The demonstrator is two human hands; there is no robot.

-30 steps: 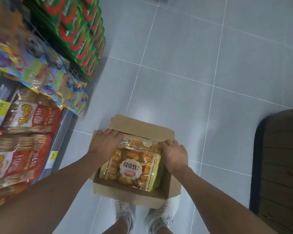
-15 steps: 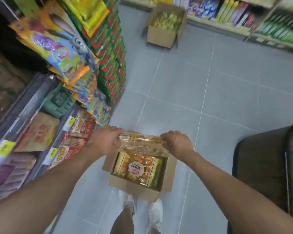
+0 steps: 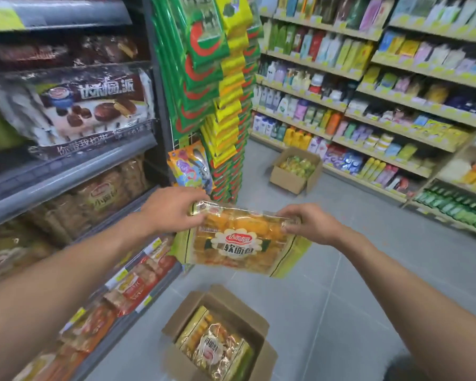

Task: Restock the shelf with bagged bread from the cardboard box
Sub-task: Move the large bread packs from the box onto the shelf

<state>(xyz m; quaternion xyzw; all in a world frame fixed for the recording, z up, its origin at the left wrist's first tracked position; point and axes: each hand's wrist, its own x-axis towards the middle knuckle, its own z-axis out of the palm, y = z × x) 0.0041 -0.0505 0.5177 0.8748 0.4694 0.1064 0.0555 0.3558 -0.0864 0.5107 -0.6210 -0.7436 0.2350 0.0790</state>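
Pinching bread bag's upper corners with left hand, right hand, above cardboard box; likely light, squashy; hold seams.

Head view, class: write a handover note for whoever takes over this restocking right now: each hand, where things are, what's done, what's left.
Left hand grips the bread bag at its upper left edge; right hand pinches its upper right corner.
The bag is held in the air above the cardboard box on the floor; more bags lie in it. The bread shelf is on the left.
Done: one bag is out of the box.
Left: shelve it, then the rest.
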